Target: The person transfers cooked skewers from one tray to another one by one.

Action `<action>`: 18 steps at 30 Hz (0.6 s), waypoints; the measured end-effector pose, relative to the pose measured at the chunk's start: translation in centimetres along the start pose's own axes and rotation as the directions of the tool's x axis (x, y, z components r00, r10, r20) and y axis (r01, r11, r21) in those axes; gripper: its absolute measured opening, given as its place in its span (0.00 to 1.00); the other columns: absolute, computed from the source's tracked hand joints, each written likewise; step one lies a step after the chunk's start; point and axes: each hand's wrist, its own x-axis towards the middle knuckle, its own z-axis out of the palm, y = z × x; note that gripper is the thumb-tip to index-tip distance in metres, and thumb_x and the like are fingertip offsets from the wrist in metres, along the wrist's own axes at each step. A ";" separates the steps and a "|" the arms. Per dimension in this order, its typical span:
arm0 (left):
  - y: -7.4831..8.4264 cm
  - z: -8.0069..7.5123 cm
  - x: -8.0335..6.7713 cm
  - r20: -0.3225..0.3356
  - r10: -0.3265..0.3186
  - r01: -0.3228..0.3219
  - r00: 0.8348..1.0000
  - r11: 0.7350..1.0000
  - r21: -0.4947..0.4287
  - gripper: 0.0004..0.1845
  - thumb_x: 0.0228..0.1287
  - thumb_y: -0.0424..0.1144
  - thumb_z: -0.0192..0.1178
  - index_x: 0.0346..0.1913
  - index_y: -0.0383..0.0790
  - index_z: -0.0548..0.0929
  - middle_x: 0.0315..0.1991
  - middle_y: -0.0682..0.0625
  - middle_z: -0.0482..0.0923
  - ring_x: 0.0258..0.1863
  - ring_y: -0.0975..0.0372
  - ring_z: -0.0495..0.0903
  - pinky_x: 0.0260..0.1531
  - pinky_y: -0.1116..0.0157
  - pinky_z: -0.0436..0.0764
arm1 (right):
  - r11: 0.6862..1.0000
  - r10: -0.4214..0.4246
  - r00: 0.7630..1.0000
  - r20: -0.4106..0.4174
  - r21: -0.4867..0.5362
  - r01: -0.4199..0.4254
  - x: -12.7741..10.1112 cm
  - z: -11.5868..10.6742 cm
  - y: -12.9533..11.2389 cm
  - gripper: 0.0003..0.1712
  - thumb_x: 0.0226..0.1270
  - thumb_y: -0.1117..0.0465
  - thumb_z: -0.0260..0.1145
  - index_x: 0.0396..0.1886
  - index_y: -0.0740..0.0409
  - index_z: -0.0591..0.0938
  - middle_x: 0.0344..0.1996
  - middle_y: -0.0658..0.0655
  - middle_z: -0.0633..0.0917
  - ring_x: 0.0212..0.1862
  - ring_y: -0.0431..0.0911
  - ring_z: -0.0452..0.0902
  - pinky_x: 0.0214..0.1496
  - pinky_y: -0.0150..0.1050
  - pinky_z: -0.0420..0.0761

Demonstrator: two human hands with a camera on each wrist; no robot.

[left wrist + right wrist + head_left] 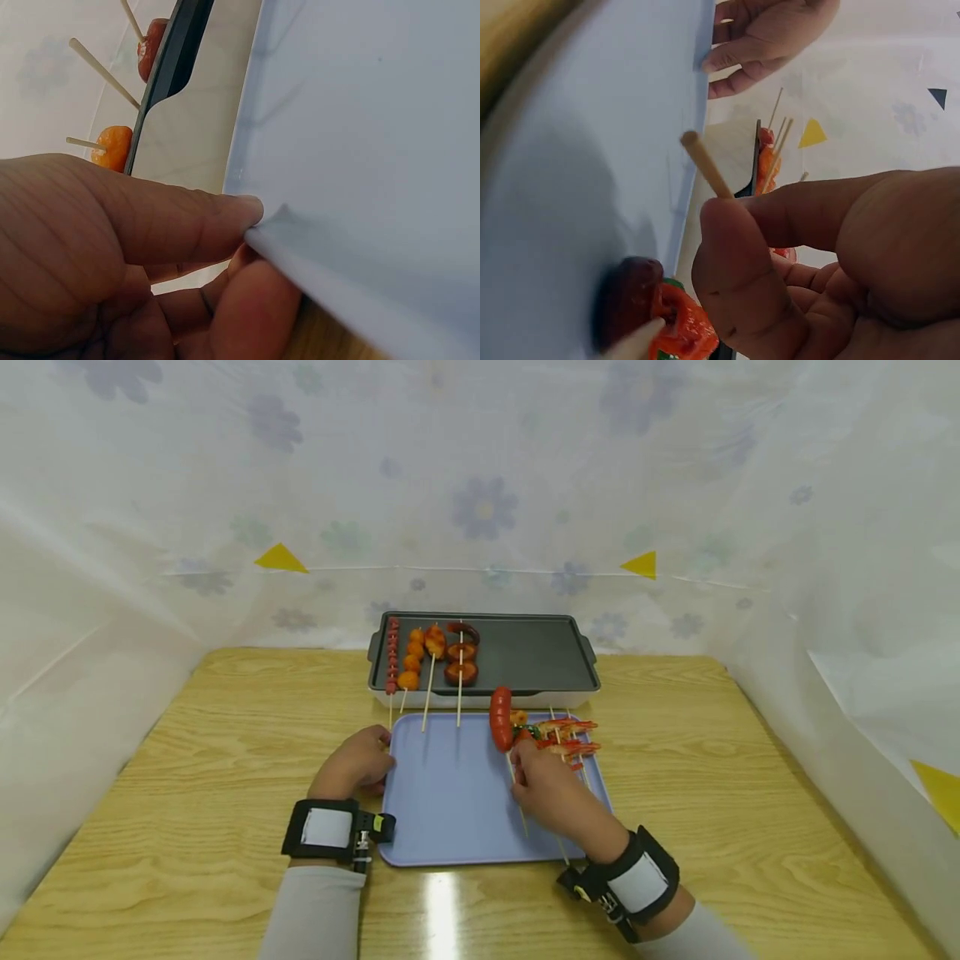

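Observation:
My right hand (553, 787) pinches the wooden stick of a red sausage skewer (500, 718) between thumb and forefinger. The scored sausage is above the far right part of a lavender tray (450, 810). In the right wrist view the stick's end (707, 165) pokes out past the fingertips. My left hand (362, 758) holds the tray's left edge; in the left wrist view the thumb (202, 221) lies at the rim with fingers beneath. Shrimp skewers (573, 748) and other food on sticks lie on the tray's right side, partly hidden by my right hand.
Behind the tray stands a dark griddle (532, 652) on a pale base. Its left half bears a skewer of red pieces (392, 660), orange balls (408, 680), a browned meat piece (435, 642) and brown round slices (461, 674); sticks overhang the front. A flowered curtain (480, 468) encloses the wooden table (675, 752).

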 end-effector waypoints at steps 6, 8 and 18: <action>-0.1 0.1 0.0 -0.007 -0.006 0.006 1.000 1.000 0.005 0.23 0.65 0.28 0.54 0.62 0.30 0.70 0.36 0.39 0.74 0.24 0.55 0.78 0.22 0.65 0.81 | 1.000 -0.010 0.998 0.056 -0.004 0.010 -0.4 0.7 -0.2 0.12 0.62 0.74 0.64 0.44 0.66 0.75 0.21 0.50 0.73 0.22 0.42 0.67 0.22 0.34 0.67; -0.1 0.1 -0.1 -0.008 -0.007 0.007 1.000 1.000 0.008 0.22 0.65 0.28 0.55 0.62 0.30 0.70 0.36 0.39 0.75 0.24 0.55 0.78 0.22 0.65 0.81 | 1.000 -0.020 0.997 0.070 -0.012 0.021 -0.5 0.7 -0.2 0.12 0.61 0.74 0.64 0.44 0.66 0.75 0.21 0.50 0.73 0.22 0.42 0.67 0.22 0.34 0.67; -0.2 0.0 0.1 -0.008 0.011 -0.011 1.000 1.000 0.006 0.22 0.64 0.28 0.54 0.61 0.30 0.70 0.34 0.40 0.74 0.24 0.55 0.78 0.23 0.65 0.81 | 0.996 -0.026 0.996 0.086 -0.084 0.033 -0.4 1.1 0.1 0.11 0.60 0.73 0.65 0.43 0.68 0.77 0.19 0.50 0.73 0.22 0.42 0.68 0.22 0.35 0.69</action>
